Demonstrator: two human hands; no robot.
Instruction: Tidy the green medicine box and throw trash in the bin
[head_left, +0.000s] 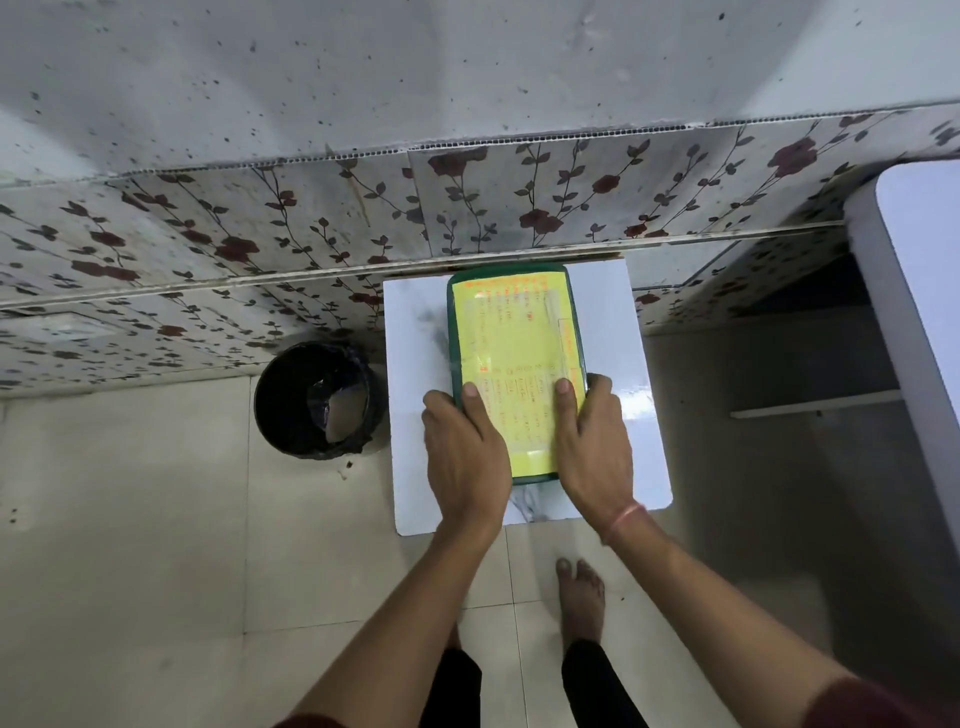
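Observation:
The green medicine box (514, 332) lies shut on a small white table (415, 332), its lid covered by a yellow printed sheet. My left hand (465, 452) grips the box's near left corner, thumb resting on the lid. My right hand (595, 447) grips the near right corner the same way, a pink band on its wrist. A black bin (317, 397) lined with a dark bag stands on the floor just left of the table; something pale lies inside it.
A wall with rose-patterned tiles (234, 249) runs behind the table and bin. A white counter edge (914, 291) stands at the right with a low shelf (815, 405) beneath. My bare feet (579, 597) are on the beige floor tiles in front of the table.

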